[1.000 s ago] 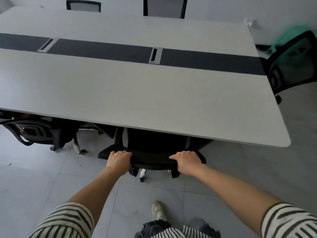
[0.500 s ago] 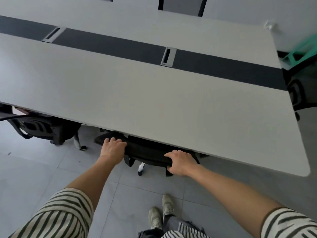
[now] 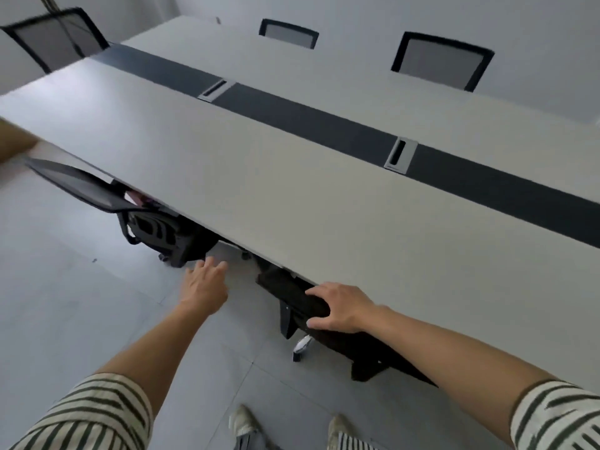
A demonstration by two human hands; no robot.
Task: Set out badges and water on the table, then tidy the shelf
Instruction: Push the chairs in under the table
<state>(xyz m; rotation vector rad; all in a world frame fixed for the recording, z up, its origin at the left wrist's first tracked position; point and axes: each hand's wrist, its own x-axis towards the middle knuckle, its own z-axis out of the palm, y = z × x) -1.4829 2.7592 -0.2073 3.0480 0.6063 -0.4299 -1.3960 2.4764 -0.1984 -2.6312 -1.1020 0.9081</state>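
The long grey table (image 3: 292, 177) fills most of the view, and a dark strip (image 3: 324, 125) runs down its middle. No badges and no water can be seen anywhere, and the shelf is not in view. Two mesh chairs (image 3: 441, 60) stand at the far edge of the table. A black chair (image 3: 302, 298) is pushed under the near edge, so only the top of its back sticks out. Another black chair (image 3: 156, 227) sits further left along that edge. The right hand (image 3: 341, 308) grips the top of the nearer chair's back, with fingers curled over it. The left hand (image 3: 204, 284) has loose, spread fingers and holds nothing. It hangs in the air over the floor between the two near chairs. Two small metal slots (image 3: 401, 155) sit in the dark strip. I think the chair rolls easily, since what looks like a wheel (image 3: 302, 344) shows below it. The top of the back is a good place to hold it. Badges should be light and flat, so pinch them by an edge. Water will likely be heavier, so hold it round the middle.
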